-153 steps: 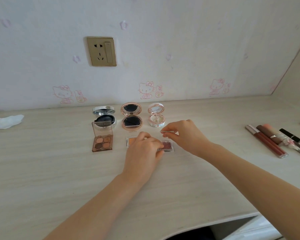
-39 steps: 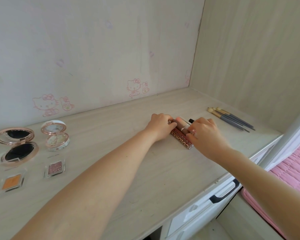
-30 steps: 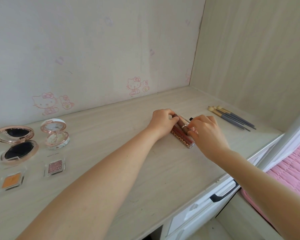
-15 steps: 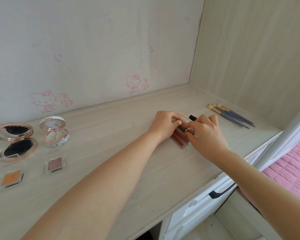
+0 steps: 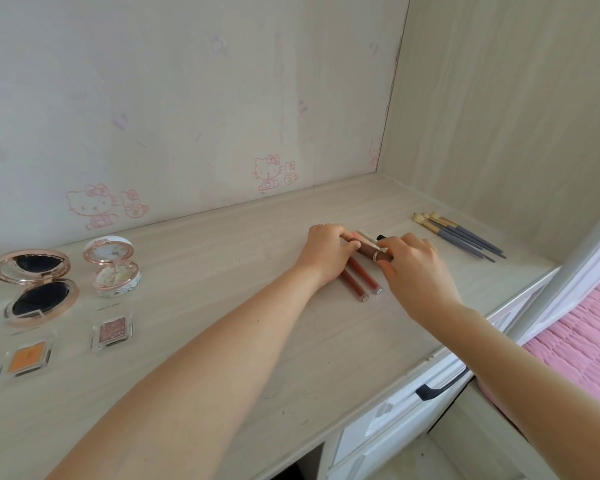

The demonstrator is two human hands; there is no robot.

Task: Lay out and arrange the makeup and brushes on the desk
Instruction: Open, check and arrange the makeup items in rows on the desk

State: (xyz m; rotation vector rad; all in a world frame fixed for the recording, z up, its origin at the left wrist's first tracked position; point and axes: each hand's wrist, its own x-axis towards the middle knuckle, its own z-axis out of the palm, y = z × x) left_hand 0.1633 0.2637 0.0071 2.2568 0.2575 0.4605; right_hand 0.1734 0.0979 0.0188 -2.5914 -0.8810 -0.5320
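The left hand [image 5: 328, 254] and right hand [image 5: 416, 271] each pinch an end of a brown lip-gloss tube [image 5: 367, 250] — fingers curled on it — beside two red lip-gloss tubes [image 5: 362, 279] on the desk [image 5: 222, 271].

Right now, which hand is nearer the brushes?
Right. The right hand holds the lip tubes just left of the brushes; the left hand is farther left, at the tubes' other side.

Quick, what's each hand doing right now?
Left hand: pinches one end of the brown gold-ringed lip tube.
Right hand: pinches that tube's other end.
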